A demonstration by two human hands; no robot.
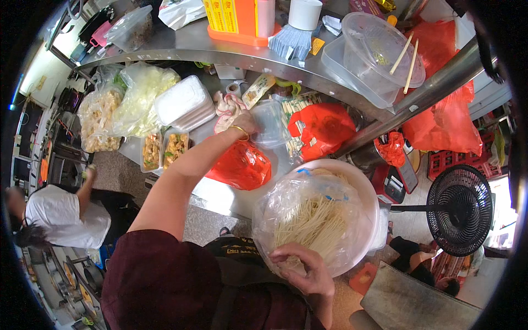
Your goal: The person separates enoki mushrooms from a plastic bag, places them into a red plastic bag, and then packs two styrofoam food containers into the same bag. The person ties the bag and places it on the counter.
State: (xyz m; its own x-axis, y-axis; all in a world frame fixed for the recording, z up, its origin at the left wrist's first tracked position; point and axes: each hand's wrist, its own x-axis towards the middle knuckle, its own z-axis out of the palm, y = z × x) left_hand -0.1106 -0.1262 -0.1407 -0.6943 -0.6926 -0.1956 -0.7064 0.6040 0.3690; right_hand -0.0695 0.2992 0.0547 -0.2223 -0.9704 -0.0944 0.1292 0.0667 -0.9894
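My left hand [246,123], with a yellow bangle at the wrist, reaches across the metal counter. It is between a crumpled white and pink cloth [225,113] and clear plastic containers [269,134]; its fingers are mostly hidden, so any grip is unclear. Just below that wrist lies a red plastic bag [242,167]. My right hand [303,268] hovers with thumb and fingers apart at the near edge of a clear plastic bag [268,218]. Thin pale noodles [311,222] fill that bag, which sits in a white basin [369,206].
Two tubs of food [175,148] stand beside stacked white boxes [183,101] and bagged vegetables [142,99]. Paper-wrapped chopsticks [295,111] lie by another red bag [321,126]. A metal post [416,101] slants rightward, near a black fan [460,210]. A person [68,212] is at left.
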